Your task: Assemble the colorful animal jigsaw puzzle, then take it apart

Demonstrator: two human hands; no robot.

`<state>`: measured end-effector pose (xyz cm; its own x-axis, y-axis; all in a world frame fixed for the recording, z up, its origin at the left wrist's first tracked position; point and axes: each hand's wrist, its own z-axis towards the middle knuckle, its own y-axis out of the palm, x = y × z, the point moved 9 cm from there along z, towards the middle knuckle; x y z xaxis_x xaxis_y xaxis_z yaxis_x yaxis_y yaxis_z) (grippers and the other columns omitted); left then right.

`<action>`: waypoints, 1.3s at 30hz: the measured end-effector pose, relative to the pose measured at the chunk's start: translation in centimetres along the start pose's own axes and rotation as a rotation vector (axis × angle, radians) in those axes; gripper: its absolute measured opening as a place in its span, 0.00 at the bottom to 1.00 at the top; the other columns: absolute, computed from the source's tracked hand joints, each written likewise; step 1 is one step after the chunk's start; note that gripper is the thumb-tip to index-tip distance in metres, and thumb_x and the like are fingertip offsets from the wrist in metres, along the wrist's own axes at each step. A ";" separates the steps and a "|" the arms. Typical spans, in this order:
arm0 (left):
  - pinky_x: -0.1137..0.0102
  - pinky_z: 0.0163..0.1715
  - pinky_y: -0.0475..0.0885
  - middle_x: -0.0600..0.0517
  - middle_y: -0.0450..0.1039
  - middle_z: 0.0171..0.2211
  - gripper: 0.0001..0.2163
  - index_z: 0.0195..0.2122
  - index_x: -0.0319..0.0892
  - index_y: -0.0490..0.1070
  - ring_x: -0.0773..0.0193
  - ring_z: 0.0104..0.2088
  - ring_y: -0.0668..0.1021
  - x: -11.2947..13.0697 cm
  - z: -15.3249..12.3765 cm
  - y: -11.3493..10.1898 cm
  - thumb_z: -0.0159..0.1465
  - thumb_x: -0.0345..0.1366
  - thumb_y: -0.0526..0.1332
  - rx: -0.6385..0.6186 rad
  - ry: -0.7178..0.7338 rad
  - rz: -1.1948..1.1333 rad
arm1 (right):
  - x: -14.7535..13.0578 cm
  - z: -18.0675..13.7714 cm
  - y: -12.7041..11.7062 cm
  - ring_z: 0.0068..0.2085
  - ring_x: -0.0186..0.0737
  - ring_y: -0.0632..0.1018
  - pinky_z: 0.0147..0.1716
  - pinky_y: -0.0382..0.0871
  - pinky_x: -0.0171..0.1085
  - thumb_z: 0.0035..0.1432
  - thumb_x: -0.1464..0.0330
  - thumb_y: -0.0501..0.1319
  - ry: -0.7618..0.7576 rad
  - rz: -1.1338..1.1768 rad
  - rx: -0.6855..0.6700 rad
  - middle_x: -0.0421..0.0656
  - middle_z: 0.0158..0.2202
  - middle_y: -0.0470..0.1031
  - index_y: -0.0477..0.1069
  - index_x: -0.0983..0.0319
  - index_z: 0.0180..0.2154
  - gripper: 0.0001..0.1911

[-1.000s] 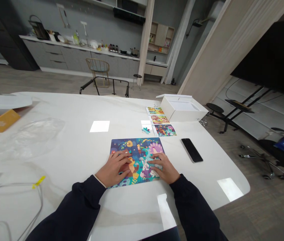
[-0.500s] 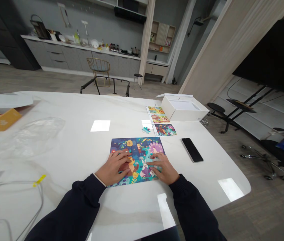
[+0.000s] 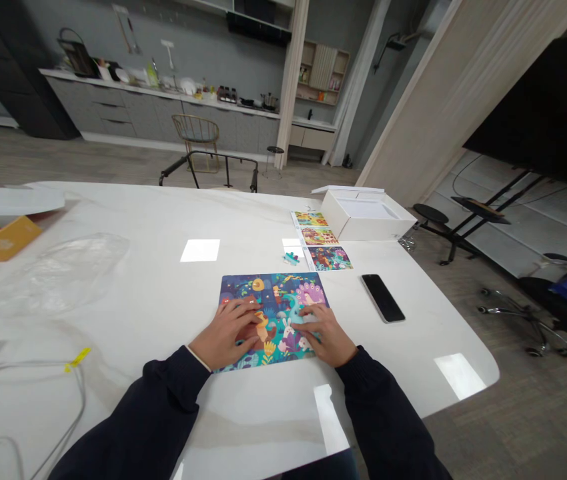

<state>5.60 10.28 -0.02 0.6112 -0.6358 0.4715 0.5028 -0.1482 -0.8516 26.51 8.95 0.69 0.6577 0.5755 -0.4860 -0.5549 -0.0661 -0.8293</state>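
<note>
A colourful jigsaw puzzle (image 3: 277, 343) with animals on a dark blue and teal ground lies flat on the white table in front of me. My left hand (image 3: 226, 331) rests on its left part, fingers spread over the picture. On the right part lies my right hand (image 3: 327, 335), its fingers stretched out near the white rabbit and the purple shapes. Neither hand holds anything. Beyond the puzzle's far edge sits a loose teal puzzle piece (image 3: 291, 259), close to a strip of picture cards (image 3: 330, 259).
A black phone (image 3: 383, 298) lies right of the puzzle. An open white box (image 3: 371, 227) stands at the back right. To the left are crumpled clear plastic (image 3: 71, 270), a yellow box (image 3: 6, 243) with coloured pieces, and a grey cable (image 3: 83, 387) with a yellow tag.
</note>
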 end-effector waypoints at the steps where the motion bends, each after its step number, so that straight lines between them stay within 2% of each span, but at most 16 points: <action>1: 0.45 0.62 0.60 0.48 0.70 0.63 0.14 0.52 0.49 0.73 0.45 0.63 0.67 0.0 0.0 0.0 0.65 0.38 0.64 -0.001 0.000 0.000 | 0.0 0.0 0.0 0.54 0.52 0.73 0.55 0.68 0.56 0.62 0.76 0.62 -0.007 0.015 0.015 0.48 0.49 0.74 0.81 0.51 0.49 0.19; 5: 0.45 0.61 0.61 0.48 0.70 0.63 0.14 0.52 0.49 0.73 0.45 0.63 0.68 -0.1 0.0 0.0 0.65 0.38 0.64 0.003 0.001 -0.004 | 0.7 -0.1 -1.2 0.52 0.50 0.75 0.54 0.71 0.53 0.62 0.74 0.62 0.028 0.121 0.146 0.48 0.48 0.75 0.78 0.53 0.54 0.20; 8: 0.46 0.62 0.61 0.48 0.70 0.63 0.14 0.52 0.49 0.73 0.45 0.63 0.68 -0.1 -0.1 0.0 0.65 0.37 0.64 0.010 0.007 -0.006 | 2.1 1.2 -2.0 0.56 0.51 0.75 0.57 0.71 0.53 0.63 0.70 0.63 0.079 0.137 0.177 0.49 0.53 0.75 0.71 0.54 0.61 0.25; 12: 0.46 0.61 0.61 0.48 0.71 0.62 0.14 0.52 0.49 0.73 0.45 0.63 0.68 0.0 -0.1 -0.2 0.64 0.37 0.65 0.022 0.008 -0.012 | 5.0 6.9 -2.1 0.64 0.52 0.71 0.64 0.65 0.54 0.62 0.70 0.63 0.088 -0.001 0.089 0.51 0.63 0.71 0.62 0.58 0.67 0.32; 15: 0.46 0.61 0.62 0.47 0.71 0.62 0.14 0.51 0.48 0.73 0.45 0.62 0.68 0.2 0.0 -0.4 0.64 0.36 0.65 0.027 0.009 -0.012 | 8.8 12.2 -1.6 0.65 0.51 0.69 0.66 0.61 0.49 0.59 0.72 0.65 0.233 -0.167 0.041 0.54 0.64 0.70 0.64 0.64 0.65 0.33; 17: 0.46 0.61 0.62 0.47 0.71 0.61 0.14 0.51 0.47 0.73 0.45 0.62 0.68 0.3 0.0 -0.5 0.63 0.35 0.65 0.025 0.007 -0.014 | 10.7 15.1 -1.2 0.63 0.55 0.71 0.65 0.62 0.51 0.58 0.72 0.67 0.287 -0.203 0.057 0.57 0.62 0.72 0.67 0.66 0.62 0.31; 19: 0.46 0.61 0.62 0.47 0.71 0.61 0.15 0.51 0.47 0.74 0.45 0.62 0.68 0.4 0.0 -0.6 0.62 0.35 0.65 0.024 0.002 -0.020 | 12.3 16.8 -0.7 0.57 0.58 0.75 0.60 0.66 0.52 0.54 0.72 0.70 0.333 -0.225 0.068 0.58 0.55 0.77 0.70 0.68 0.58 0.29; 22: 0.46 0.61 0.62 0.46 0.71 0.61 0.16 0.50 0.47 0.74 0.44 0.62 0.68 0.4 0.0 -0.6 0.61 0.33 0.65 0.026 -0.008 -0.030 | 13.7 17.6 -0.2 0.49 0.54 0.78 0.52 0.70 0.48 0.53 0.73 0.71 0.359 -0.247 0.082 0.53 0.45 0.81 0.73 0.64 0.51 0.23; 26: 0.46 0.61 0.62 0.46 0.71 0.61 0.16 0.51 0.47 0.74 0.44 0.62 0.68 0.4 -0.1 -0.6 0.61 0.34 0.65 0.035 -0.007 -0.033 | 13.5 17.2 -0.6 0.49 0.50 0.77 0.52 0.69 0.46 0.56 0.71 0.69 0.296 -0.253 0.111 0.47 0.43 0.80 0.72 0.60 0.49 0.18; 31: 0.47 0.61 0.62 0.47 0.72 0.61 0.17 0.50 0.47 0.74 0.45 0.62 0.68 0.4 -0.1 -0.6 0.59 0.31 0.65 0.035 -0.005 -0.037 | 10.1 15.3 -3.4 0.53 0.51 0.75 0.57 0.66 0.49 0.58 0.67 0.69 0.162 -0.224 0.173 0.47 0.48 0.78 0.68 0.59 0.55 0.24; 35: 0.48 0.61 0.63 0.47 0.72 0.61 0.16 0.51 0.47 0.74 0.46 0.62 0.68 0.4 0.0 -0.6 0.61 0.32 0.64 0.040 0.006 -0.022 | 5.0 9.9 -6.9 0.54 0.51 0.75 0.58 0.68 0.51 0.62 0.65 0.67 -0.016 -0.084 0.275 0.48 0.50 0.76 0.68 0.57 0.56 0.21; 39: 0.47 0.61 0.62 0.47 0.71 0.62 0.15 0.52 0.48 0.73 0.46 0.62 0.68 0.2 -0.1 -0.3 0.63 0.35 0.64 0.033 0.016 -0.006 | 3.6 2.0 -8.6 0.52 0.50 0.77 0.51 0.72 0.49 0.61 0.64 0.67 0.093 0.045 0.360 0.47 0.49 0.77 0.71 0.55 0.51 0.17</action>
<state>5.55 10.14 0.34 0.5981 -0.6471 0.4728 0.5268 -0.1272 -0.8404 32.64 13.20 6.60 0.6627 0.5009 -0.5567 -0.7173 0.2108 -0.6641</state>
